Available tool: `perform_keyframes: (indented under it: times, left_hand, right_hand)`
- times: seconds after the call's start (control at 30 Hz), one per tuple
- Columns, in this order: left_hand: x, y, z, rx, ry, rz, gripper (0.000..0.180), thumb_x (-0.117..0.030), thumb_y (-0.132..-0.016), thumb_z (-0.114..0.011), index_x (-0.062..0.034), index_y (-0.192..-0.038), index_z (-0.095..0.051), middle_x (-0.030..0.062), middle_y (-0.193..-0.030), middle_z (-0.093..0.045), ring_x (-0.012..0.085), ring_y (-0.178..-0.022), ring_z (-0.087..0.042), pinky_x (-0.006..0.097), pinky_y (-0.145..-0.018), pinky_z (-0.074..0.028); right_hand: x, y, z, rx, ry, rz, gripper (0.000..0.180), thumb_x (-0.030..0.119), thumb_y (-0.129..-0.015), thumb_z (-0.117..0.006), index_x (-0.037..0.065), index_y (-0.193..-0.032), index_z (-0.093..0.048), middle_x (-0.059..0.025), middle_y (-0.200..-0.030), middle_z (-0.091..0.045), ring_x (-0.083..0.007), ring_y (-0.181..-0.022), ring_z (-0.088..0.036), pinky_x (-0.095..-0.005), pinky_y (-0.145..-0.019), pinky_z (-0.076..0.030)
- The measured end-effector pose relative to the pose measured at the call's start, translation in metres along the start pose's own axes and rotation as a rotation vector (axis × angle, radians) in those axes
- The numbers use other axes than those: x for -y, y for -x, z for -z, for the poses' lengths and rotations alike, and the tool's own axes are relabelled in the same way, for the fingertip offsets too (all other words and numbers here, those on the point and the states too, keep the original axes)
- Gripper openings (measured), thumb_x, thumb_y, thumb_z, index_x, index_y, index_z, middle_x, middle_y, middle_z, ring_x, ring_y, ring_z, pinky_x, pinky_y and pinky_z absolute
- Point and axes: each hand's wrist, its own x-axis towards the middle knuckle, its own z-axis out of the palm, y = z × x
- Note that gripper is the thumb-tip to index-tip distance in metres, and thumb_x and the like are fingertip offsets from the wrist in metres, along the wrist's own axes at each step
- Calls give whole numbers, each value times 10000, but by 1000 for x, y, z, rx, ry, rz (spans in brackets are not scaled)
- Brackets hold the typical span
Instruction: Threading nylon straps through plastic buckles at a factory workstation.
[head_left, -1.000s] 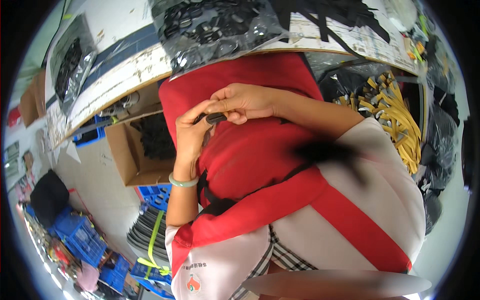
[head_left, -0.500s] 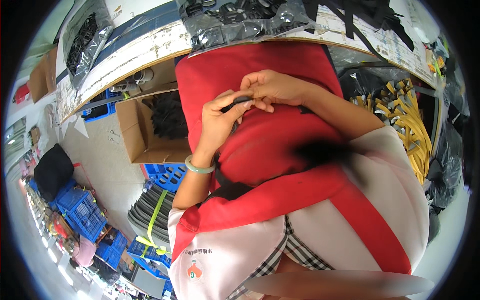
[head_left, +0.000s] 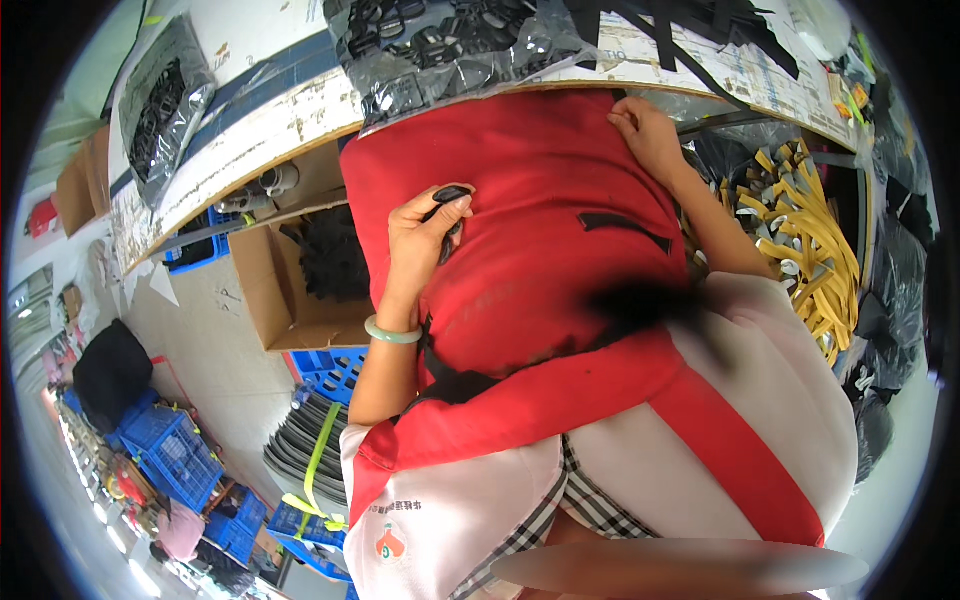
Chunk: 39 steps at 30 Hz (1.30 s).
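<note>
My left hand (head_left: 418, 235) is closed round a small black plastic buckle (head_left: 452, 194), above the red cloth (head_left: 520, 150) spread over my lap. A dark strap-like piece hangs below the buckle, partly hidden by the fingers. My right hand (head_left: 650, 137) is at the far right corner of the cloth, close to the table edge. Its fingers are pinched together, and what they hold, if anything, cannot be made out. A short black strap (head_left: 625, 226) lies on the cloth between my hands, nearer the right forearm.
A clear bag of black buckles (head_left: 440, 50) lies on the worktable (head_left: 290, 130), with another bag (head_left: 165, 110) at left. Black straps (head_left: 690, 35) lie at the back right. Below stand a cardboard box (head_left: 265, 290) and yellow straps (head_left: 810, 250).
My hands have parted. The right went up and right to the cloth's far corner; the left drew slightly left with the buckle. The short black strap now shows on the cloth.
</note>
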Motion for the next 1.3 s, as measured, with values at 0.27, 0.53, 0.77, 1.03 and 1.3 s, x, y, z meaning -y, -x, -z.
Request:
perform_keyframes:
  times: [0.27, 0.53, 0.77, 1.03, 1.3]
  left_hand:
    - [-3, -9, -18, 122, -115, 48, 143, -74, -885, -648, 12, -992, -688, 23, -754, -648, 56, -550, -509, 186, -499, -383]
    - [-11, -15, -31, 83, -172, 91, 89, -104, -880, -659, -34, -908, -705, -22, -725, -628, 23, -538, -494, 175, -467, -363]
    - [-10, -15, -40, 102, -269, 82, 125, -70, -864, -673, -18, -977, -671, -39, -712, -582, 22, -566, -487, 182, -496, -385]
    - [-9, -14, -44, 151, -277, 13, 142, -60, -881, -647, 5, -1006, -663, -18, -751, -592, 41, -591, -492, 196, -523, -399]
    - [-10, -17, -28, 157, 62, 178, 192, -132, -950, -561, 12, -1041, -651, 12, -750, -620, 53, -508, -484, 188, -439, -342]
  right_hand:
    - [-76, 29, -20, -118, -255, -322, 205, 248, -858, -635, 68, -956, -648, -143, -828, -670, -334, -779, -641, -392, -696, -507]
    - [75, 13, 52, 155, -339, 107, 264, 266, -863, -635, 54, -1020, -650, -136, -964, -658, -242, -868, -646, -343, -750, -503]
    - [137, 21, -11, 481, -840, 204, 126, 142, -855, -616, 23, -882, -585, -81, -739, -633, -136, -641, -565, -293, -592, -434]
    - [127, 19, 0, 609, -854, 94, 164, 193, -882, -617, 29, -886, -611, -62, -749, -644, -121, -666, -574, -285, -614, -446]
    - [13, -50, 78, -321, 160, 312, 285, 45, -846, -510, 136, -1085, -636, -98, -1009, -638, -299, -917, -620, -382, -799, -507]
